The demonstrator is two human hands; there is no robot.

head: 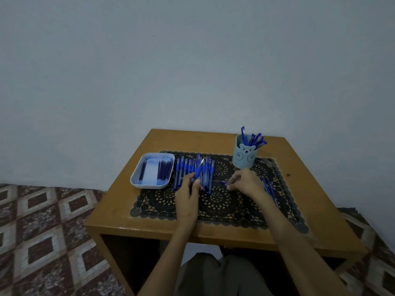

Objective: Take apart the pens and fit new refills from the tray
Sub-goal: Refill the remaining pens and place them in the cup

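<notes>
At the worktop (299,163), the left hand (189,186) grips a pen (199,167) over the row (184,167) while the right hand (245,181) pinches a small blue part (223,183), probably best eased off straight.

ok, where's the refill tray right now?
Head view: the tray sits on the table at the left edge of the black mat, just left of the row of pens.

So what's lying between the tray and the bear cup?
A row of blue pens on the lace mat; the left hand grips one pen. Head view shows it.
</notes>
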